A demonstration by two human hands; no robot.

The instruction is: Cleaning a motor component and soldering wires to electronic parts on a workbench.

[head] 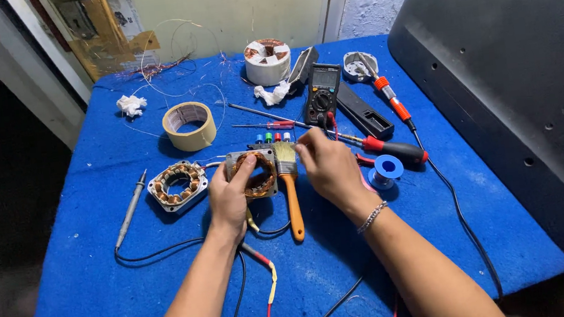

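Square stator [253, 174], copper windings in grey frame, mid blue counter [101, 296]. Left hand [230, 197] grips stator. Right hand [325, 168] pinches near brush [290, 185], just right of stator. Tape roll [189, 125] behind-left of stator; multimeter [323, 91] behind-right.

Both forearms are stretched forward from the lower edge of the view and are bare. The left hand [230, 197] is turned palm down, the fingers are curled and the thumb is raised and pressed forward. The right hand [327, 168] is bent at the wrist toward the left, and its fingertips are pinched together. A thin metal bracelet [372, 217] is worn on the right wrist.
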